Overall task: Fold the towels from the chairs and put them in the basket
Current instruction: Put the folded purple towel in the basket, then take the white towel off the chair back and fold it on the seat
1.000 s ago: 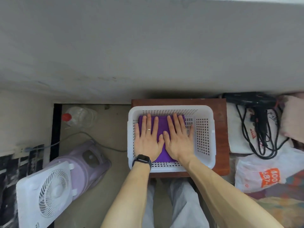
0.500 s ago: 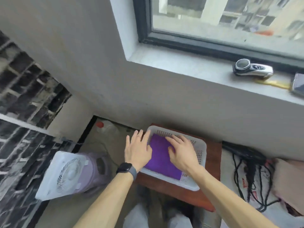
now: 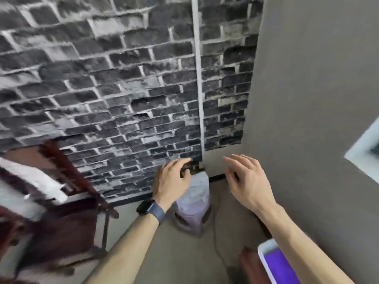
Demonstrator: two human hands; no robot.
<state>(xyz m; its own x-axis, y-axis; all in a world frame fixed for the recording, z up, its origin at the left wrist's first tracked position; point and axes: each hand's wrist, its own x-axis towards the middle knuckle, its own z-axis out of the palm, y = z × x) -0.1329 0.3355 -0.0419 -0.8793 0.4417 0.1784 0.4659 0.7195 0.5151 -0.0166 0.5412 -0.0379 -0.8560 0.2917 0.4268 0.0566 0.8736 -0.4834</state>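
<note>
The white basket (image 3: pixel 266 253) shows only a corner at the bottom right, with a folded purple towel (image 3: pixel 276 267) lying inside it. Both my hands are raised in mid-air, away from the basket and holding nothing. My left hand (image 3: pixel 172 181), with a dark watch on the wrist, has loosely curled fingers. My right hand (image 3: pixel 246 181) has relaxed, spread fingers. A dark wooden chair (image 3: pixel 67 212) stands at the left, with something white (image 3: pixel 30 181) lying across it, too blurred to identify.
A dark brick-patterned wall (image 3: pixel 123 89) fills the upper left and a grey wall (image 3: pixel 317 99) the right. A pale purple appliance (image 3: pixel 192 206) with a cable stands on the floor between my hands. The basket rests on a brown wooden stool (image 3: pixel 249 265).
Both hands lifted off the purple towel and out of the basket. My view swung left, from the basket and window to the brick wall and the chair.
</note>
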